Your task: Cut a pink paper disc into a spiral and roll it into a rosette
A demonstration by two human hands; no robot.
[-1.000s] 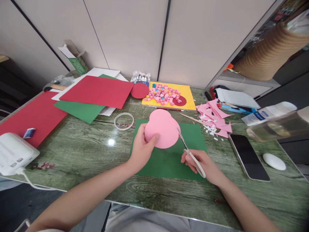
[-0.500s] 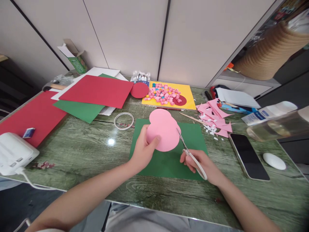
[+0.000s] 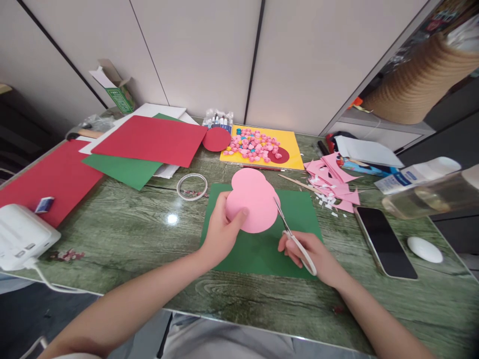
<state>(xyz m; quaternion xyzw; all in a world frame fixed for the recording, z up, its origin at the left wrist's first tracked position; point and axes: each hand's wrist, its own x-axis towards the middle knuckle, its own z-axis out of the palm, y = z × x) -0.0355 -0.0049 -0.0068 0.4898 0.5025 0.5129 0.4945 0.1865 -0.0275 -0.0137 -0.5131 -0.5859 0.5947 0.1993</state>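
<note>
A pink paper cutout (image 3: 252,199) with rounded lobes is pinched at its lower left by my left hand (image 3: 223,224), thumb on top and fingers behind. My right hand (image 3: 309,253) is closed around the white handles of a pair of scissors (image 3: 291,234). The blades point up and left, with their tips against the cutout's right edge. Beneath both hands lies a green sheet of paper (image 3: 258,254) on the table. How far apart the blades are is hard to make out.
Pink paper scraps (image 3: 333,182), a phone (image 3: 385,242) and a white mouse (image 3: 425,249) lie to the right. Behind are a yellow sheet (image 3: 294,142) with pink clay-like bits and a red circle (image 3: 217,139). A tape roll (image 3: 191,187) and red sheets (image 3: 149,139) are left.
My hands and the pink cutout have shifted very slightly. The scissors' handle has moved a little left and up. Everything else stays as it was.
</note>
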